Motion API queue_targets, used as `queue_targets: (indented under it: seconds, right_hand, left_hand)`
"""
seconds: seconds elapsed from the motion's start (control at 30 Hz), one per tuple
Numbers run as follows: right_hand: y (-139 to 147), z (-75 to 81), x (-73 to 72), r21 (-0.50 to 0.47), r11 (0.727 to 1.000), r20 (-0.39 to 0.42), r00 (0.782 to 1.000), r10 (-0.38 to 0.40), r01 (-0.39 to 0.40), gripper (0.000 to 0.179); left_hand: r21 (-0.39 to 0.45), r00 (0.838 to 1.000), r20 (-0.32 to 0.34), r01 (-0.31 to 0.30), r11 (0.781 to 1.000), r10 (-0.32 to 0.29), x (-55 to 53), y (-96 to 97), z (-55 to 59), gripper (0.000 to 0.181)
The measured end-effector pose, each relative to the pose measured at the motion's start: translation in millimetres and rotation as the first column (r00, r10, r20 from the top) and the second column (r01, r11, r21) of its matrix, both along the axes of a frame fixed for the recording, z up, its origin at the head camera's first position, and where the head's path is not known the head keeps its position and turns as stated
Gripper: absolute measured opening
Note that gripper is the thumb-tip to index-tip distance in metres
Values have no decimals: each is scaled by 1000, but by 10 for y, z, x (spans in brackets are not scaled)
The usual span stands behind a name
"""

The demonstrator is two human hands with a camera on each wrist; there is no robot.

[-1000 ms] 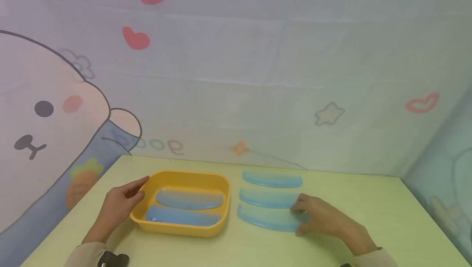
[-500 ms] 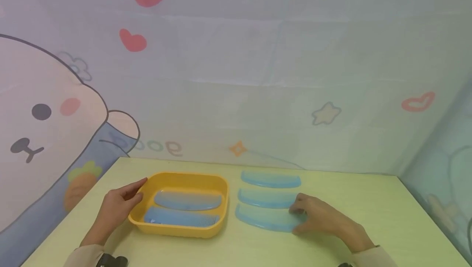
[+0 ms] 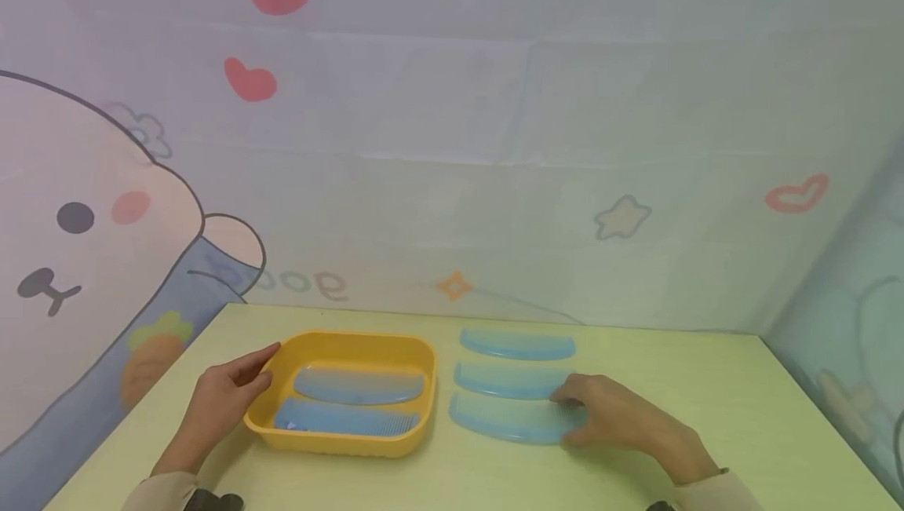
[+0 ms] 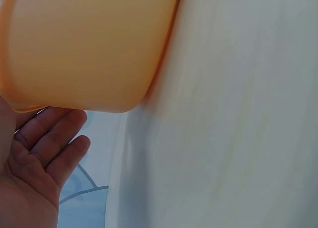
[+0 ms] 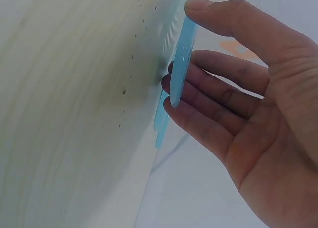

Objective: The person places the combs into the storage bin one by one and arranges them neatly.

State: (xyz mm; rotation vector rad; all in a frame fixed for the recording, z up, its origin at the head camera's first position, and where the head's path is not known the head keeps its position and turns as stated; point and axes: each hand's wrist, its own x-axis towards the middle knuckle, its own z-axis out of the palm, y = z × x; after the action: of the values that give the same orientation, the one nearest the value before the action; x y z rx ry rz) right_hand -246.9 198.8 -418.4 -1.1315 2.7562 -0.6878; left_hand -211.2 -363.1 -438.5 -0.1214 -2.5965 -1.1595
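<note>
My left hand [image 3: 220, 405] holds the left rim of a yellow plastic tray [image 3: 332, 446], thumb and index finger at the edge. In the left wrist view the other fingers [image 4: 62, 136] lie loosely behind the tray's wall. Two blue combs rest inside, a curved comb [image 3: 359, 387] behind a straighter comb [image 3: 346, 418]. To the right, my right hand [image 3: 621, 415] grips the right end of the nearest translucent blue comb [image 3: 504, 419]. In the right wrist view, thumb and fingers stand on opposite edges of that comb [image 5: 183, 54], close over the tabletop.
Beyond the gripped comb lie two similar combs, a middle comb [image 3: 512, 381] and a far comb [image 3: 518, 344], roughly parallel. The pale yellow-green table [image 3: 699, 385] meets a printed cloth backdrop [image 3: 438, 142] at its back edge. Dark bands sit at both wrists.
The head view shifts slightly, moving the whole scene a little left. Both hands, the tray and the combs keep their places relative to one another.
</note>
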Motion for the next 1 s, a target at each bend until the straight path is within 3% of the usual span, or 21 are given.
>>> queue_targets:
  seconds: [0.33, 0.73, 1.0]
  right_hand:
    - [-15, -17, -21, 2, 998, -52, 997, 57, -57, 44]
    - [-18, -11, -20, -45, 999, -40, 999, 14, -16, 50]
    - [-18, 12, -5, -70, 998, -104, 994, -13, 6, 51]
  left_hand:
    - [18, 1000, -12, 11, 1000, -11, 1, 12, 3, 43]
    - [18, 1000, -5, 8, 1000, -8, 3, 10, 2, 43]
    - [21, 1000, -6, 7, 1000, -7, -7, 11, -9, 42]
